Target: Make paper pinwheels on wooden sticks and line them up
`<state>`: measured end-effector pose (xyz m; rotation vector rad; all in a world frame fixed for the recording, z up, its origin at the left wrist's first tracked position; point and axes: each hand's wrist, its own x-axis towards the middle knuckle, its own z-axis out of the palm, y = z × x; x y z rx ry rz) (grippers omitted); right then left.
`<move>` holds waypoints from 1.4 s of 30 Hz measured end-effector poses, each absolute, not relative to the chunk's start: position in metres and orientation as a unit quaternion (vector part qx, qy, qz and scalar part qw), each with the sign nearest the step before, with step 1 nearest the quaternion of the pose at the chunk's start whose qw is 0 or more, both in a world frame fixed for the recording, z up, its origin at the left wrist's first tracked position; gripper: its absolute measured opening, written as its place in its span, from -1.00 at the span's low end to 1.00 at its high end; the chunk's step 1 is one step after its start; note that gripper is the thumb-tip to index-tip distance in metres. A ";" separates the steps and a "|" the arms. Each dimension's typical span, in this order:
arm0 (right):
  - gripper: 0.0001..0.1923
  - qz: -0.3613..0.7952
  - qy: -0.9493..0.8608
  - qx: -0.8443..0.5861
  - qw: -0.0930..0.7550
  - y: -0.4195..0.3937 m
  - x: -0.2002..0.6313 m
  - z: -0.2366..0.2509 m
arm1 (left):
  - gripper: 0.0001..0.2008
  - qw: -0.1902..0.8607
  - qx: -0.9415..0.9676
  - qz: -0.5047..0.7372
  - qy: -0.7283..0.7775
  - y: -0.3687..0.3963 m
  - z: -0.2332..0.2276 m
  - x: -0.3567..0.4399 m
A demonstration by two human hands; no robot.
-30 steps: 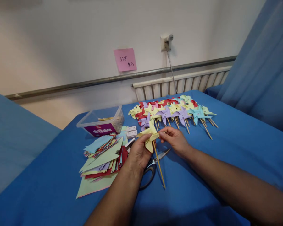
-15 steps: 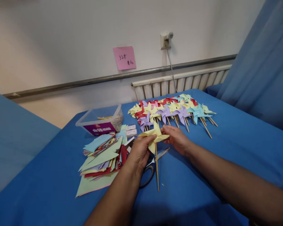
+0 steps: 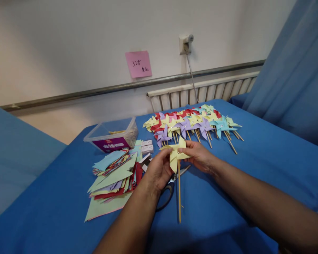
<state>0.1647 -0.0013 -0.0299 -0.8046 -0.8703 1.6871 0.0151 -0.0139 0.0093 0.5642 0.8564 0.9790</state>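
Between the two hands, a pale yellow paper pinwheel (image 3: 174,163) is held near its centre: the fingers of the left hand (image 3: 159,171) pinch one side, while those of the right hand (image 3: 200,157) press close to the pin (image 3: 178,152). Too firm a squeeze there could crease a vane or tear the paper around the pin; too slack a hold could let the wheel twist. Its stick (image 3: 179,194) slants down past the scissors (image 3: 169,195), where a dip could snag it on them; I cannot tell whether its tip touches the surface (image 3: 217,215). Leftward, the uneven paper stack (image 3: 113,178) sits beside the left forearm, so a brush could scatter sheets. Farther out, the other pinwheels (image 3: 193,123) overlap, so a careless reach could bend their vanes.
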 end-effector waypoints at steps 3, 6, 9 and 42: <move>-0.71 0.714 -0.345 -0.303 0.529 0.001 0.166 -0.029 | -0.82 0.797 0.239 0.436 0.343 -0.013 0.014 0.013; -0.71 0.715 -0.333 -0.283 0.545 0.002 0.166 -0.028 | -0.81 0.816 0.229 0.424 0.319 -0.012 0.013 0.012; -0.72 0.713 -0.329 -0.273 0.555 0.001 0.166 -0.027 | -0.82 0.810 0.244 0.426 0.322 -0.013 0.008 0.011; -0.68 0.708 -0.356 -0.288 0.538 0.000 0.163 -0.032 | -0.84 0.757 0.305 0.438 0.377 -0.014 0.008 0.013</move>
